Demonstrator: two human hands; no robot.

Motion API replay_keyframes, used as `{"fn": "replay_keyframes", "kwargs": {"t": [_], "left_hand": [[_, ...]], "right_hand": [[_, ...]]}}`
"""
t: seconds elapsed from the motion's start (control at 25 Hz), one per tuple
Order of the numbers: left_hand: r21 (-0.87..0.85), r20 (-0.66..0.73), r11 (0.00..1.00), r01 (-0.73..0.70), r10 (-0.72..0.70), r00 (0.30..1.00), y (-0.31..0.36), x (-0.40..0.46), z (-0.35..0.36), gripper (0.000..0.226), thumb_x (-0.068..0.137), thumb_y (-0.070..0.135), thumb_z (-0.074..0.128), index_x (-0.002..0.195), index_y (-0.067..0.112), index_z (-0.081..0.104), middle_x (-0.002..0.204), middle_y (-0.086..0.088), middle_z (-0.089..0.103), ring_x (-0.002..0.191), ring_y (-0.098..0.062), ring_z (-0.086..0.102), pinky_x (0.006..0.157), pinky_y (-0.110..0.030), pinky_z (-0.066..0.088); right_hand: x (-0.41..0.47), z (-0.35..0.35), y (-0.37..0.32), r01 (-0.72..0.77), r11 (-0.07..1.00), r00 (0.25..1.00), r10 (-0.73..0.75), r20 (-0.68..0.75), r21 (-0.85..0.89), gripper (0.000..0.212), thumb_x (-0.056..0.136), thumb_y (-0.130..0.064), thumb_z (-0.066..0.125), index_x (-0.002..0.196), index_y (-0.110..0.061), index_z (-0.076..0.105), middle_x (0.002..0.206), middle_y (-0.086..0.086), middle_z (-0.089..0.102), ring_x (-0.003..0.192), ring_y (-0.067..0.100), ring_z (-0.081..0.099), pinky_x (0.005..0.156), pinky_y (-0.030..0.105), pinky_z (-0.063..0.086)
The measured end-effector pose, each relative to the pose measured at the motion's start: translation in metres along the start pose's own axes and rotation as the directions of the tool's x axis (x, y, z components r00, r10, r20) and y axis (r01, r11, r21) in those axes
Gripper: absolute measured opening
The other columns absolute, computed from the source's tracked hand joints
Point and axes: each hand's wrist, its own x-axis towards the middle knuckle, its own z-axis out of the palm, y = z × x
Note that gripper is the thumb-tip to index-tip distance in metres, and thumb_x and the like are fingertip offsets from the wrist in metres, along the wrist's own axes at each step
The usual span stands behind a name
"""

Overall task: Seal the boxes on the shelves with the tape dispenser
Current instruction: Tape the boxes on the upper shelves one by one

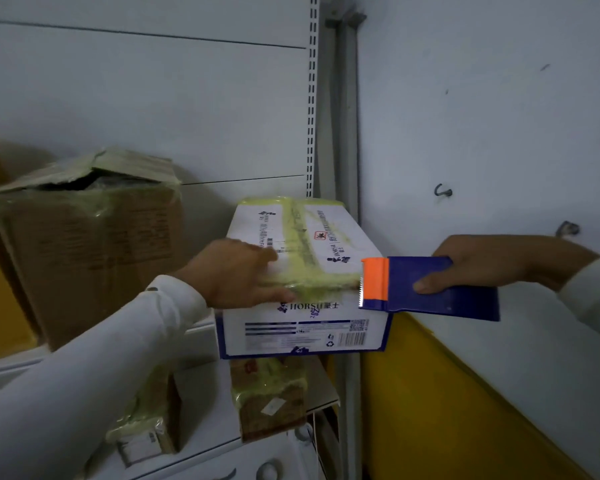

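White box [302, 271] under flat left hand [236, 275]; right hand [492, 265] grips tape dispenser [430, 289] alongside

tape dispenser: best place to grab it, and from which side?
Take the tape dispenser by its flat blue body, from the right rear, away from the orange head and serrated blade that face the white box. The right hand grips it so, thumb on the near face. The left hand presses the tape flat.
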Motion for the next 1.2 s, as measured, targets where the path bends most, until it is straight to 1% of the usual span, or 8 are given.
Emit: {"fn": "replay_keyframes", "kwargs": {"t": [0.12,0.28,0.44,0.68,0.88,1.0,1.12,1.2], "left_hand": [[0.037,0.054,0.992,-0.122,0.12,0.991,0.054,0.035,-0.005,0.089,0.079,0.079,0.029,0.146,0.021,0.026,0.151,-0.003,0.035,0.13,-0.026,0.043,0.105,-0.039,0.037],[-0.108,0.095,0.972,-0.208,0.218,0.971,0.064,0.06,0.025,0.051,0.093,0.061,0.034,0.123,0.023,0.047,0.124,-0.002,0.058,0.108,-0.025,0.059,0.091,-0.039,0.05],[-0.112,0.039,0.952,-0.286,0.291,0.956,0.049,0.054,0.031,0.06,0.089,0.067,0.023,0.125,0.025,0.045,0.124,0.0,0.059,0.104,-0.023,0.06,0.09,-0.038,0.05],[-0.149,-0.03,0.925,-0.35,0.35,0.936,0.038,0.045,0.03,0.083,0.08,0.076,0.007,0.133,0.023,0.044,0.133,0.0,0.055,0.114,-0.025,0.057,0.096,-0.038,0.046],[-0.104,0.08,0.976,-0.189,0.197,0.977,0.054,0.044,0.017,0.096,0.067,0.09,0.003,0.121,0.028,0.051,0.117,0.001,0.064,0.101,-0.024,0.062,0.088,-0.038,0.049],[0.088,0.011,0.996,0.004,-0.005,1.0,0.098,0.061,0.011,0.089,0.068,0.091,0.016,0.108,0.02,0.052,0.1,-0.004,0.065,0.088,-0.026,0.062,0.073,-0.034,0.045],[0.064,-0.111,0.989,-0.135,0.142,0.984,0.133,0.076,0.028,0.071,0.088,0.071,0.023,0.13,0.016,0.037,0.122,-0.005,0.053,0.108,-0.024,0.056,0.083,-0.037,0.044],[0.048,-0.109,0.972,-0.229,0.233,0.966,0.135,0.081,0.037,0.062,0.091,0.06,0.012,0.125,0.016,0.04,0.121,-0.002,0.052,0.108,-0.021,0.055,0.079,-0.036,0.046]], "right_hand": [[0.002,0.001,0.002,0.007,0.999,1.0,-0.007,0.014,0.037,0.036,0.084,-0.045,0.069,0.066,-0.015,0.062,0.061,-0.004,0.065,0.053,0.007,0.057,0.053,0.017,0.041],[0.007,0.003,0.011,0.02,0.999,1.0,-0.02,0.013,0.025,0.032,0.085,-0.044,0.068,0.073,-0.014,0.064,0.068,-0.002,0.067,0.055,0.006,0.059,0.056,0.019,0.044],[-0.004,-0.001,0.033,0.035,0.999,0.999,-0.035,-0.013,-0.02,0.035,0.084,-0.048,0.067,0.068,-0.017,0.062,0.061,-0.004,0.065,0.053,0.008,0.058,0.058,0.022,0.043],[-0.047,-0.018,0.071,-0.139,0.989,0.99,0.137,-0.044,-0.05,0.041,0.083,-0.05,0.063,0.071,-0.012,0.063,0.06,-0.002,0.066,0.051,0.007,0.059,0.056,0.02,0.043],[-0.016,0.0,0.058,-0.143,0.956,0.984,0.11,-0.139,-0.256,0.045,0.086,-0.055,0.062,0.064,-0.016,0.053,0.059,-0.004,0.057,0.052,0.007,0.053,0.051,0.017,0.038],[-0.003,0.008,0.053,-0.128,0.968,0.985,0.098,-0.144,-0.218,0.046,0.086,-0.053,0.064,0.062,-0.016,0.05,0.059,-0.001,0.054,0.052,0.01,0.05,0.052,0.021,0.037],[-0.006,0.01,0.05,-0.133,0.972,0.981,0.101,-0.164,-0.193,0.045,0.087,-0.053,0.064,0.063,-0.017,0.048,0.06,-0.001,0.053,0.054,0.011,0.051,0.053,0.021,0.037],[-0.009,0.01,0.046,-0.182,0.947,0.971,0.131,-0.199,-0.265,0.044,0.085,-0.057,0.063,0.069,-0.019,0.047,0.066,-0.002,0.055,0.06,0.012,0.055,0.053,0.021,0.04]]}}
